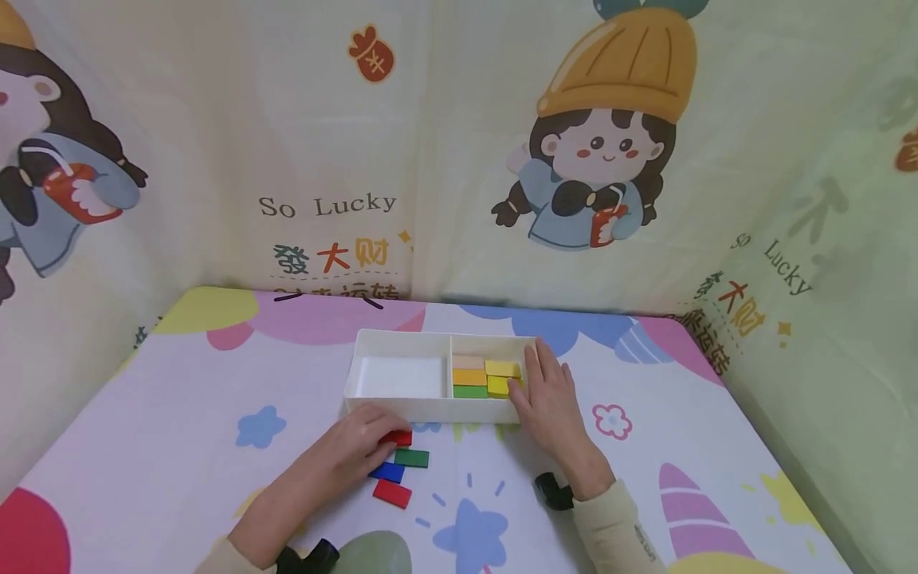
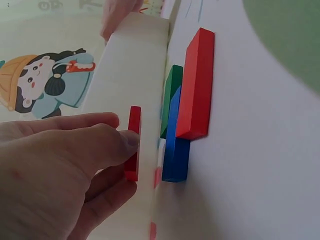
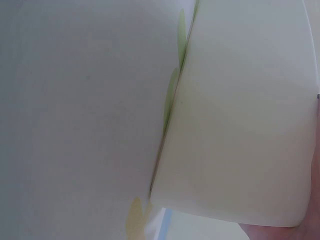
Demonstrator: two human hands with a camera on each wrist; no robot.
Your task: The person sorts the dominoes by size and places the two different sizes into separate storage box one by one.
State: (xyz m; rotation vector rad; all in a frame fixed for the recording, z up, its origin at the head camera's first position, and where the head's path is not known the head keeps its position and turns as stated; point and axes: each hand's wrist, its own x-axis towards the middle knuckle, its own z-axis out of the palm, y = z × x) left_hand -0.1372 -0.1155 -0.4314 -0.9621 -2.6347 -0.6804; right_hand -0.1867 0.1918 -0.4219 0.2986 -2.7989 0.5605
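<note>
My left hand [image 1: 351,446] pinches a red block [image 2: 132,162] between thumb and fingers, close to the front wall of a white two-compartment box [image 1: 402,410]. Just below that hand on the table lie a green block [image 1: 412,458], a blue block [image 1: 388,472] and another red block [image 1: 392,493]. At the box's right end, my right hand [image 1: 555,406] grips the side wall, its thumb over the inside by a yellow block [image 1: 498,387]. The right compartment also holds an orange block [image 1: 469,377], a light green block [image 1: 469,391] and others. In the right wrist view the box hides most of this hand.
Around the work spreads a patterned tablecloth [image 1: 179,446]. A printed curtain [image 1: 466,159] hangs behind the table and along both sides. Black wrist straps or mounts [image 1: 554,491] show near both wrists.
</note>
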